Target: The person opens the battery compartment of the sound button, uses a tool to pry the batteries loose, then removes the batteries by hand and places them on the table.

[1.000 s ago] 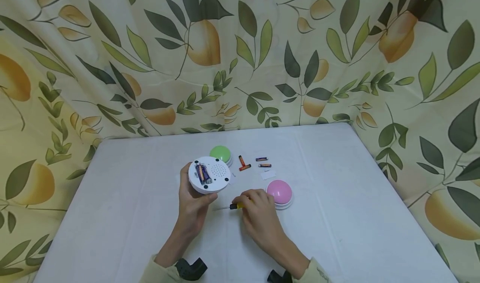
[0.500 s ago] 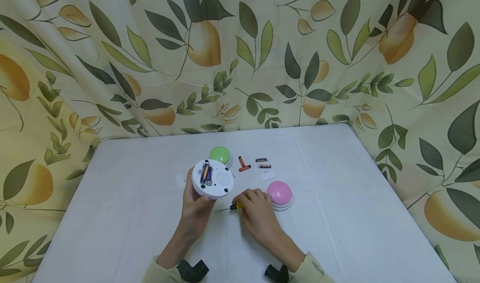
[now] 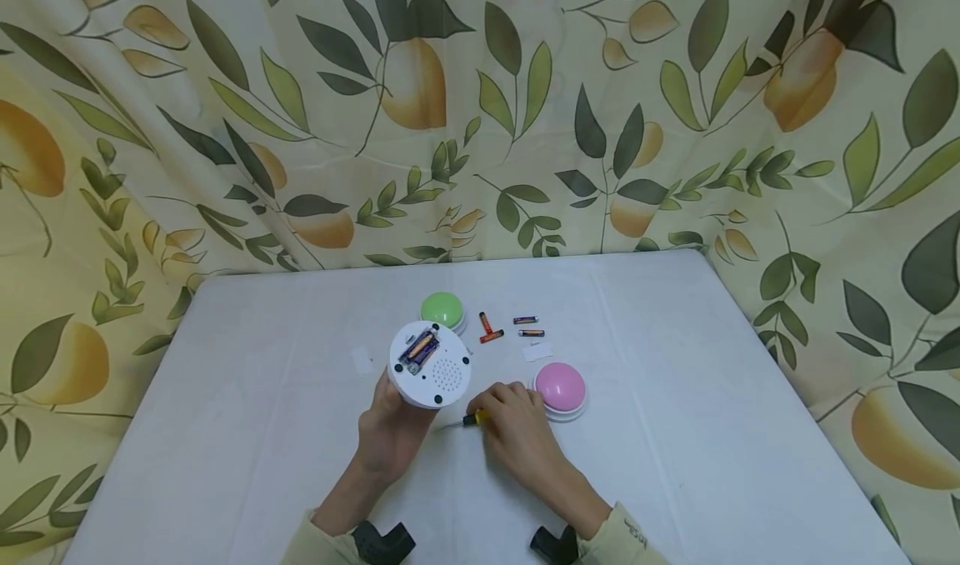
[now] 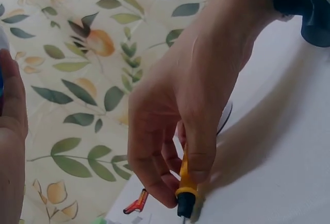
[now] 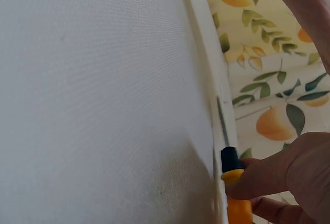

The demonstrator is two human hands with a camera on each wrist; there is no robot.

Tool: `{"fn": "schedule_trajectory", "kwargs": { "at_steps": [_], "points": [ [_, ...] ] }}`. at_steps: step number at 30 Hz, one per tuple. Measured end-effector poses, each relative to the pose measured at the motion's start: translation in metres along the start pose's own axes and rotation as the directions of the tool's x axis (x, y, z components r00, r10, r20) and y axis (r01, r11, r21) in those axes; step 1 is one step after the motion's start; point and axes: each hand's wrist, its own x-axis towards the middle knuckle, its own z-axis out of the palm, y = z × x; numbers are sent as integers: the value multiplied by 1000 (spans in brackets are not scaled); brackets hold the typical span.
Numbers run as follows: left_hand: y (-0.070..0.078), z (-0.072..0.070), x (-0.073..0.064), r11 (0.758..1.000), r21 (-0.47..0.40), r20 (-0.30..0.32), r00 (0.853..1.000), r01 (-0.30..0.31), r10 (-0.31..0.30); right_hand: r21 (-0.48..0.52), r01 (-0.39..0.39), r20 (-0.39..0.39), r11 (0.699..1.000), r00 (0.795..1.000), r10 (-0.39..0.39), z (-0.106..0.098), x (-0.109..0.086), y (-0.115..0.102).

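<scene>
My left hand point(image 3: 393, 433) holds up a white round sound button point(image 3: 448, 375) by its rim, its underside turned toward the head camera. Speaker holes and dark feet show on it, and batteries point(image 3: 419, 352) lie in its uncovered compartment. To the right, my right hand point(image 3: 522, 436) grips a yellow-and-black screwdriver point(image 3: 471, 420) low over the table. The thin shaft points left, below the sound button. In the left wrist view, thumb and fingers pinch the yellow handle point(image 4: 186, 180). The right wrist view shows the screwdriver's black collar point(image 5: 230, 158) and metal shaft.
A pink-topped button point(image 3: 560, 386) stands beside the right hand. Behind the held one is a green-topped button point(image 3: 442, 308). Orange batteries point(image 3: 491, 336) and dark batteries point(image 3: 531, 332) lie farther back, near a small white piece point(image 3: 537, 351). A patterned curtain point(image 3: 480, 132) hangs behind the table.
The left hand has brought the sound button slightly right and down and turned it, so the compartment now slants. The right hand with the screwdriver has stayed nearly in place.
</scene>
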Motion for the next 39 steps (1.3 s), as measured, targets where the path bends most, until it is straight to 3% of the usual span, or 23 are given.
{"fn": "schedule_trajectory", "kwargs": {
  "at_steps": [4, 10, 17, 22, 26, 29, 33, 39],
  "points": [
    [2, 0, -3, 998, -24, 37, 998, 57, -57, 13, -9, 15, 1000, 1000, 9, 1, 1, 1],
    [7, 4, -5, 988, -63, 30, 990, 139, -137, 33, -12, 29, 999, 1000, 11, 1, 2, 4],
    [12, 7, -7, 971, -165, 73, 984, 172, -162, 76, -28, 32, 997, 999, 26, -1, 4, 5],
    [14, 6, -9, 960, -205, 110, 979, 191, -171, 190, -1, -14, 982, 1000, 4, -10, 6, 5],
    [14, 3, -11, 956, -187, 118, 971, 226, -206, 323, 83, -88, 943, 994, -57, -18, 6, 5],
    [12, 1, -13, 952, -177, 111, 966, 249, -232, 378, 199, -173, 904, 975, -142, -22, 7, 6],
    [9, -2, -16, 942, -178, 92, 958, 283, -270, 397, 360, -284, 844, 923, -260, -25, 8, 8],
    [3, -5, -19, 931, -195, 84, 951, 310, -299, 397, 467, -386, 790, 866, -318, -29, 8, 8]
  ]
}}
